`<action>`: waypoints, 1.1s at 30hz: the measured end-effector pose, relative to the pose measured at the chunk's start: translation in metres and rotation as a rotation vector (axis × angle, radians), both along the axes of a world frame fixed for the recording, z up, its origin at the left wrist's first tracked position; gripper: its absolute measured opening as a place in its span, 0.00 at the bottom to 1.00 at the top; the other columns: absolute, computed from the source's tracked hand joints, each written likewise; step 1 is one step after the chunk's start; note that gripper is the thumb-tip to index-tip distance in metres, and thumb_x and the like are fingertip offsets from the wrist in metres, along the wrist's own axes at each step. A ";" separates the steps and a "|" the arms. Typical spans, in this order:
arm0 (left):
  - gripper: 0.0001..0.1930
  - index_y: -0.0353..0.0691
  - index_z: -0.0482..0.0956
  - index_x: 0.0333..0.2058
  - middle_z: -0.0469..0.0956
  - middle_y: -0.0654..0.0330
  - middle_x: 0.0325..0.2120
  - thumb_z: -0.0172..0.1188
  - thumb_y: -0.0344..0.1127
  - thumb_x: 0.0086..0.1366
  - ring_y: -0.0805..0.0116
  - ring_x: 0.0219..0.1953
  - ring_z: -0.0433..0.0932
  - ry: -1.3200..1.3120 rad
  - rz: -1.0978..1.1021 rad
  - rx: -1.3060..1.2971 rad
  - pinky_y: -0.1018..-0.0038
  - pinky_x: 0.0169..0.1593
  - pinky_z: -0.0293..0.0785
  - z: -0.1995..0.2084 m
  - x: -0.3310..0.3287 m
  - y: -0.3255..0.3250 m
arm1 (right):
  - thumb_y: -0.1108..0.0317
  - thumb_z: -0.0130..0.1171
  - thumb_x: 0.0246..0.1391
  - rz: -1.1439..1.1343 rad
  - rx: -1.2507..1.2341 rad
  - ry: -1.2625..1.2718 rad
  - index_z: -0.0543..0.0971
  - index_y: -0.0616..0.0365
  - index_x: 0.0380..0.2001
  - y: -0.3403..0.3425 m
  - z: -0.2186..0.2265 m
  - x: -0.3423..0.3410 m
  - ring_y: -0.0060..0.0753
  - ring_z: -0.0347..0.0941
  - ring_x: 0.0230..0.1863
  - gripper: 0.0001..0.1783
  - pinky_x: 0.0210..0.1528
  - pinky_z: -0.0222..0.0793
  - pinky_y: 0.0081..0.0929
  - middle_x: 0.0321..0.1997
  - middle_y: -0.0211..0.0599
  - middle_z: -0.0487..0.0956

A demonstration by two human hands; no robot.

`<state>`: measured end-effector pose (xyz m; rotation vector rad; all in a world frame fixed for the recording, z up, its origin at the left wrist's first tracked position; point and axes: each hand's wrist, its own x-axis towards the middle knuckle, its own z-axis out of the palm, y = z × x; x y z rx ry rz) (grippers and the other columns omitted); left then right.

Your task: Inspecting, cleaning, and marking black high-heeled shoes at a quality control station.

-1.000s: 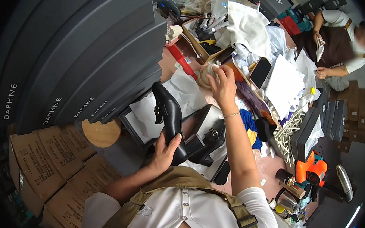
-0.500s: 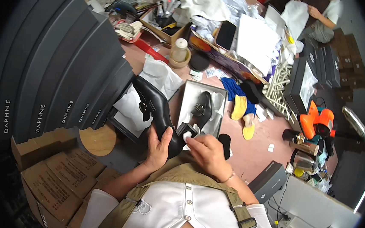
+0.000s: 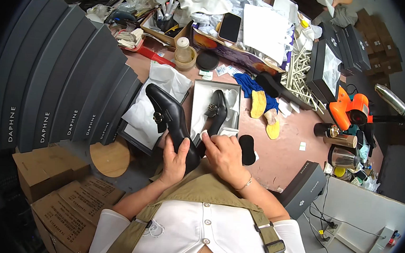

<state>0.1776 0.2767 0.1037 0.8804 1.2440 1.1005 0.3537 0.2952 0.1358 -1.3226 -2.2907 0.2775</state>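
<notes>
A black leather high-heeled shoe with a buckle trim is tilted in front of me, toe up and to the left. My left hand is wrapped round its heel end, thumb on the side. Close to the heel, my right hand is closed in a pinch, and a small white wad shows at its fingertips. Whether the wad touches the shoe I cannot tell. Just beyond my right hand, a matching black shoe lies in a paper-lined shoebox. White tissue paper spreads over another open box beneath the held shoe.
Stacked dark shoeboxes rise on the left, above brown cartons. A black oval pad lies right of my right hand. Beyond are yellow pads, a blue cloth, a phone, white sticks and an orange heat gun.
My view has shifted, so the table items sit differently in the picture. The right hand with the white wad has moved slightly along the shoe's heel; the left hand keeps its hold.
</notes>
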 end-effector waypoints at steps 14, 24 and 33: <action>0.15 0.39 0.67 0.50 0.76 0.60 0.35 0.48 0.42 0.73 0.77 0.32 0.75 -0.088 0.108 -0.040 0.79 0.37 0.74 0.001 -0.004 0.009 | 0.77 0.64 0.42 -0.054 -0.162 0.422 0.80 0.57 0.42 -0.013 0.014 0.009 0.38 0.71 0.32 0.19 0.35 0.68 0.32 0.32 0.35 0.74; 0.17 0.35 0.70 0.50 0.71 0.66 0.38 0.51 0.43 0.72 0.79 0.39 0.66 -0.177 0.068 -0.193 0.79 0.44 0.65 0.001 0.006 -0.004 | 0.75 0.66 0.39 0.146 -0.186 0.233 0.79 0.59 0.44 -0.032 0.012 0.002 0.39 0.72 0.33 0.23 0.36 0.69 0.34 0.33 0.36 0.75; 0.17 0.36 0.70 0.49 0.71 0.66 0.36 0.50 0.43 0.72 0.79 0.37 0.68 -0.200 0.036 -0.200 0.80 0.42 0.67 0.017 0.008 -0.002 | 0.75 0.64 0.43 0.050 -0.179 0.425 0.79 0.60 0.42 -0.049 0.015 0.022 0.38 0.71 0.32 0.19 0.36 0.67 0.33 0.34 0.36 0.75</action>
